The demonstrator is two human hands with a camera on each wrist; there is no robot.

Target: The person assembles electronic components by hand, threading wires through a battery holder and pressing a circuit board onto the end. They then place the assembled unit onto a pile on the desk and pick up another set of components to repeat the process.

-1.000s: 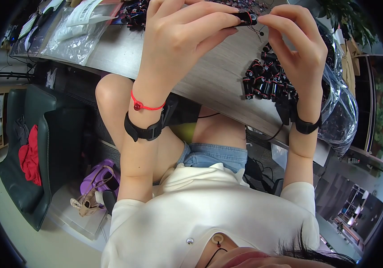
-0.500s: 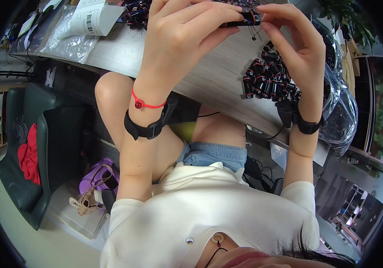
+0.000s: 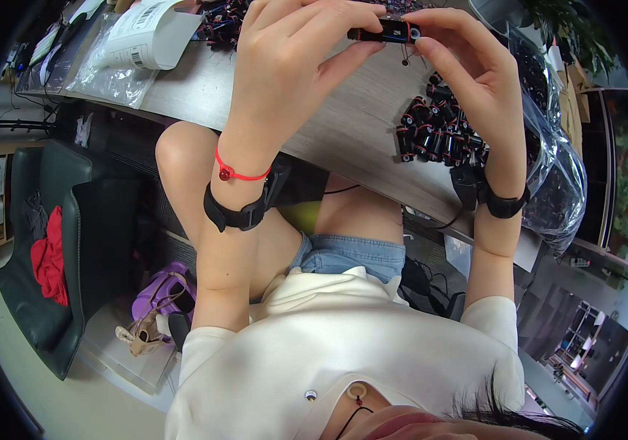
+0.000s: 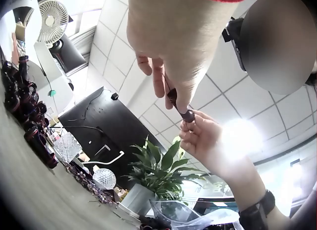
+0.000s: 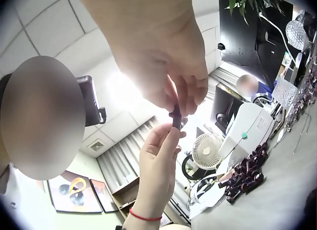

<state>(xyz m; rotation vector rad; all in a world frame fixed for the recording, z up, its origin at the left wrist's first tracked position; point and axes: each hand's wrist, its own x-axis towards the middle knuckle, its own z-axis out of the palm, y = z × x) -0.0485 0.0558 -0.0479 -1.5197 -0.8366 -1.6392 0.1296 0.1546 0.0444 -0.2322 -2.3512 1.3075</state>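
A small black cylinder [image 3: 394,31] with a red ring and a pale end face is held up level above the table in the head view. My left hand [image 3: 284,66], with a red string bracelet, pinches its left part between thumb and fingers. The thumb and forefinger of my right hand [image 3: 486,70] pinch its ringed right end. In the left wrist view, the cylinder [image 4: 187,115] appears between both hands' fingertips. Below the right hand lies a pile of similar black cylinders [image 3: 438,132] with red rings.
Another pile of dark parts [image 3: 222,22] lies behind the left hand, with a clear plastic bag [image 3: 119,84] and a curled white label sheet [image 3: 149,37] beside it. Large clear bags [image 3: 556,191] hang at the table's right edge. A fan [image 5: 206,150] stands beyond the table.
The cylinder has shifted slightly left and shows more of its side, with a white mark. My right fingers parted from its end, then closed round it again. The label sheet has curled up.
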